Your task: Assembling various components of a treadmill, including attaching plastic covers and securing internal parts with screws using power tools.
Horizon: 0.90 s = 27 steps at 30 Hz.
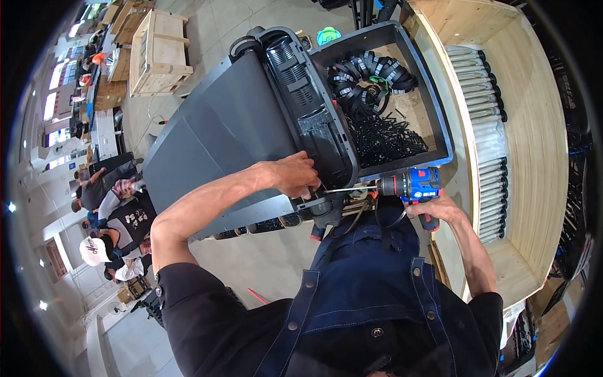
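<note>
A large dark grey machine housing lies in front of me with its ribbed black end part toward the right. My left hand rests on the lower edge of that end part, fingers pinched at the tip of a long driver bit. My right hand grips the handle of a blue and black cordless drill, which points left at the housing. The spot under my left fingers is hidden.
A black bin behind the housing holds several black coiled straps and a heap of small black parts. A curved wooden bench with a rack of silver tubes lies right. Several people stand at far left; wooden crates sit beyond.
</note>
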Tool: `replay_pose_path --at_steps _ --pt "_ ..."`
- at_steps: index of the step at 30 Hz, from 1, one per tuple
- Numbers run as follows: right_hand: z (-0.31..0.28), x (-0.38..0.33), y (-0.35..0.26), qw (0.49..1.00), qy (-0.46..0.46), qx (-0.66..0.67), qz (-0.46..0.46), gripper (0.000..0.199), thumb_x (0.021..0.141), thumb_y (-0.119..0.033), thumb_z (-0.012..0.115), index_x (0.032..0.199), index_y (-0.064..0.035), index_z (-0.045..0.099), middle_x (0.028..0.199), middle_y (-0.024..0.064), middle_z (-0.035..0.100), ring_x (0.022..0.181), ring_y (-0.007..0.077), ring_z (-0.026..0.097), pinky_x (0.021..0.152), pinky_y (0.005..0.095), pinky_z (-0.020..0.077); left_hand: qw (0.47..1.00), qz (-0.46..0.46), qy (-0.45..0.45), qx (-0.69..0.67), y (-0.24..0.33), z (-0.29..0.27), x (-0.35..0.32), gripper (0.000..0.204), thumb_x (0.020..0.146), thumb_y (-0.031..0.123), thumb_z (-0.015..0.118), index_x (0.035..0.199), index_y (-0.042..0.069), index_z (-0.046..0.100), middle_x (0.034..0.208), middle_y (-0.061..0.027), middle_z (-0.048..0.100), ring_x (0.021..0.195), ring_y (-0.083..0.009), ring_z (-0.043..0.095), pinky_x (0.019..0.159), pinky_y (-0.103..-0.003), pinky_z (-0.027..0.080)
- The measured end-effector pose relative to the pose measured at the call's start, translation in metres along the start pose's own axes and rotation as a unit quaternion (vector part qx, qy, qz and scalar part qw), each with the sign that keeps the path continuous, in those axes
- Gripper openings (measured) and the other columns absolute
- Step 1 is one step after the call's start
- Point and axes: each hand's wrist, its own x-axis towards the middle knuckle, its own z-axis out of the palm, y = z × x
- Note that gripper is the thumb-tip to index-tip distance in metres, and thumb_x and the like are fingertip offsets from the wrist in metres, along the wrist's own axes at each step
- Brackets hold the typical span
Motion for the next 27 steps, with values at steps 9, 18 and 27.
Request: replay_pose_path --at_steps 9,18,27 --pt "-0.009 0.012 0.003 1.0 -0.006 -0.011 -0.022 0.026 0.071 -0.008 0.083 0.091 -0.0072 0.067 0.078 0.0017 0.068 0.068 0.0114 0.065 0.061 0.0289 0.0535 0.997 -0.016 -0.012 -0.073 -0.003 -0.01 0.003 0.036 0.082 0.028 0.077 0.11 0.008 0.068 0.098 -0.0115 0.069 0.109 -0.0298 0.058 0.1 -0.042 0.036" --pt "-0.006 0.021 -0.021 0.999 -0.046 -0.007 0.002 0.027 0.07 -0.008 0.083 0.092 -0.0051 0.067 0.074 0.0029 0.066 0.062 0.0125 0.062 0.059 0.029 0.0518 0.991 -0.043 0.03 -0.122 0.01 -0.015 -0.017 0.045 0.083 0.028 0.077 0.118 0.004 0.063 0.106 -0.0144 0.067 0.108 -0.0317 0.058 0.1 -0.044 0.041" --pt "-0.009 0.024 -0.043 0.998 -0.061 -0.008 0.025 0.034 0.07 -0.004 0.084 0.1 -0.0047 0.067 0.082 0.0056 0.068 0.07 0.0145 0.066 0.062 0.0304 0.0573 0.678 -0.25 0.546 -0.424 0.035 0.019 -0.094 0.042 0.09 0.028 0.073 0.122 0.002 0.064 0.117 -0.0143 0.068 0.112 -0.0291 0.064 0.098 -0.04 0.049"
